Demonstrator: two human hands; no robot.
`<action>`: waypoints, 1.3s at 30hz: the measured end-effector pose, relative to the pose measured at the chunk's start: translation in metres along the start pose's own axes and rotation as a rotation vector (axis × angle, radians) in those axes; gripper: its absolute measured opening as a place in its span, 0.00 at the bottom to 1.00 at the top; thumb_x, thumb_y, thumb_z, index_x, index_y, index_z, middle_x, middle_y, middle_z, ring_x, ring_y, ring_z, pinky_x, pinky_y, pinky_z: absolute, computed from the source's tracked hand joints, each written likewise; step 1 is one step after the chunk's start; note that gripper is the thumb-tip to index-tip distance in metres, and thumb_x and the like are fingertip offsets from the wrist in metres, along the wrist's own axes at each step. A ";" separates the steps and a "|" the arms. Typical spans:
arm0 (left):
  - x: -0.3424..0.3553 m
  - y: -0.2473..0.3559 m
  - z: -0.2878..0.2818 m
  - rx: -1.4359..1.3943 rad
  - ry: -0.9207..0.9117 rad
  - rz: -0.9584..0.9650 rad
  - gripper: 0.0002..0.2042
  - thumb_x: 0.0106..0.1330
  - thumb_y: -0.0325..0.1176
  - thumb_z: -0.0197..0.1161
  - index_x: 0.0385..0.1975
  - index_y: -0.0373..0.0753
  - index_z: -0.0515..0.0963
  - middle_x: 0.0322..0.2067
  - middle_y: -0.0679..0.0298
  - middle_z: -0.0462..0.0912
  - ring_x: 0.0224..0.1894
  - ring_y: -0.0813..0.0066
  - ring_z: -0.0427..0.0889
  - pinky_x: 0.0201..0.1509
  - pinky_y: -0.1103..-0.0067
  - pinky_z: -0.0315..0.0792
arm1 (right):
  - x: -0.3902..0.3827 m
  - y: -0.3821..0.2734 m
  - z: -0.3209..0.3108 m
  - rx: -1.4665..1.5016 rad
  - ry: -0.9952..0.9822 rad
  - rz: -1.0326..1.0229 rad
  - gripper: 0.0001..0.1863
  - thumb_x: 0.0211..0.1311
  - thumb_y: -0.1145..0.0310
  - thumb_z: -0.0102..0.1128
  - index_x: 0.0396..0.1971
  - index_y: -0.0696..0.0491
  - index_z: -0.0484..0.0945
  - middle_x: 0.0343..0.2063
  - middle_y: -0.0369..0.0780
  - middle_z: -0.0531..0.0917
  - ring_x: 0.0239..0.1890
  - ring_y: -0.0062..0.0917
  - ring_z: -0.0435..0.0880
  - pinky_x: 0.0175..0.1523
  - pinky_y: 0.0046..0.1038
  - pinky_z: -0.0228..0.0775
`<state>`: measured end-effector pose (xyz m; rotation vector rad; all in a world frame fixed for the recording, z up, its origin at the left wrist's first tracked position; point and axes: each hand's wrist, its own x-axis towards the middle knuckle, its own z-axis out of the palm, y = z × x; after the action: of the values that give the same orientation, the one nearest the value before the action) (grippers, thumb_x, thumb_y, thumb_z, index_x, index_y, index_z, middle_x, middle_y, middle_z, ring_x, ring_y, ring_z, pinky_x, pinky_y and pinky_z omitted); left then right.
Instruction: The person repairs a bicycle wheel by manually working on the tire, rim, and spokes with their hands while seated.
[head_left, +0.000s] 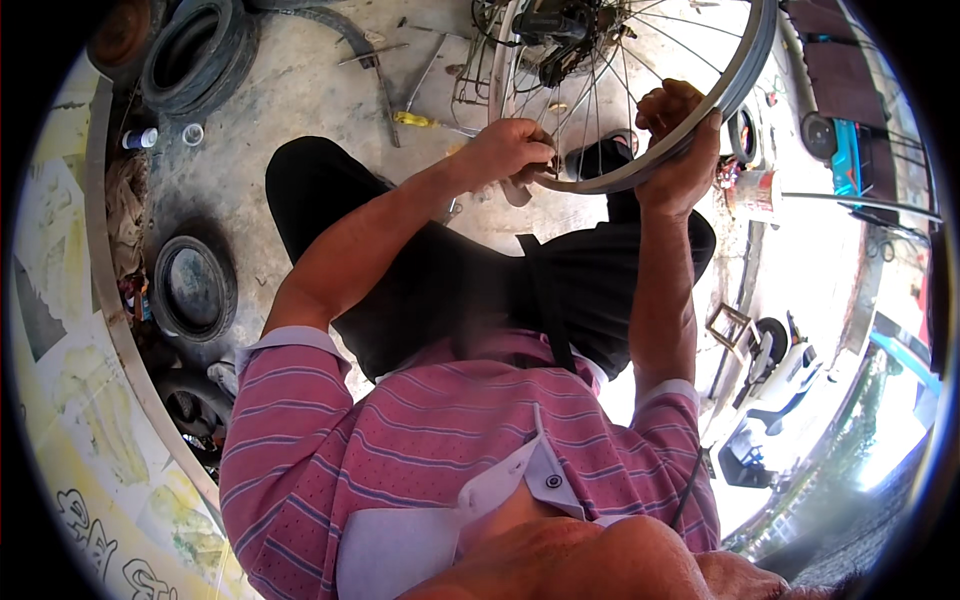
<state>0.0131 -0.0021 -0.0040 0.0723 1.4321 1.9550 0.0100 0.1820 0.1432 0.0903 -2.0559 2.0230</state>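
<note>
Gripping right side of wheel (745, 68) with right hand (682, 165); holding left hand (508, 150) curled at wheel's lower edge, unable to tell exact grasp. Noted screwdriver (416, 119) left of wheel.

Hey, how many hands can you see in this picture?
2. The left hand is at the near edge of the wheel rim; the right hand curls around it farther right. No other hand shows, though either is partly hidden.
</note>
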 end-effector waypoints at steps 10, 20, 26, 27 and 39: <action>0.001 0.013 -0.005 0.038 -0.123 0.028 0.14 0.71 0.36 0.65 0.46 0.32 0.75 0.36 0.63 0.83 0.30 0.80 0.80 0.33 0.78 0.75 | 0.003 -0.001 0.000 0.013 0.011 0.008 0.31 0.78 0.49 0.29 0.49 0.61 0.76 0.31 0.43 0.81 0.34 0.28 0.77 0.42 0.30 0.67; -0.004 0.014 0.020 0.247 0.070 0.071 0.19 0.68 0.44 0.70 0.40 0.33 0.74 0.30 0.60 0.84 0.28 0.78 0.83 0.29 0.79 0.76 | 0.004 -0.002 0.000 0.039 0.018 0.032 0.30 0.78 0.50 0.30 0.48 0.60 0.77 0.31 0.43 0.81 0.34 0.28 0.75 0.41 0.30 0.66; -0.013 0.024 0.012 -0.025 -0.033 -0.022 0.15 0.71 0.40 0.67 0.42 0.33 0.74 0.28 0.63 0.83 0.25 0.80 0.79 0.27 0.80 0.73 | 0.005 0.000 -0.001 0.083 0.018 0.027 0.30 0.78 0.50 0.30 0.49 0.60 0.76 0.31 0.43 0.81 0.35 0.28 0.76 0.41 0.30 0.66; -0.011 0.023 0.010 -0.024 -0.030 -0.021 0.15 0.71 0.40 0.67 0.42 0.33 0.74 0.28 0.63 0.83 0.25 0.80 0.79 0.27 0.80 0.73 | 0.005 -0.001 0.001 0.083 0.027 0.029 0.30 0.78 0.51 0.30 0.49 0.61 0.76 0.31 0.43 0.81 0.35 0.29 0.76 0.42 0.30 0.66; 0.012 0.023 0.014 0.700 0.127 0.117 0.27 0.56 0.51 0.73 0.42 0.30 0.78 0.34 0.47 0.85 0.39 0.49 0.85 0.47 0.64 0.77 | -0.006 0.007 0.001 0.053 0.039 0.034 0.30 0.79 0.50 0.32 0.48 0.62 0.76 0.32 0.43 0.81 0.36 0.30 0.77 0.42 0.32 0.68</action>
<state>-0.0013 0.0130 0.0174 0.3584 2.1785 1.4736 0.0142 0.1804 0.1353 0.0258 -1.9939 2.0822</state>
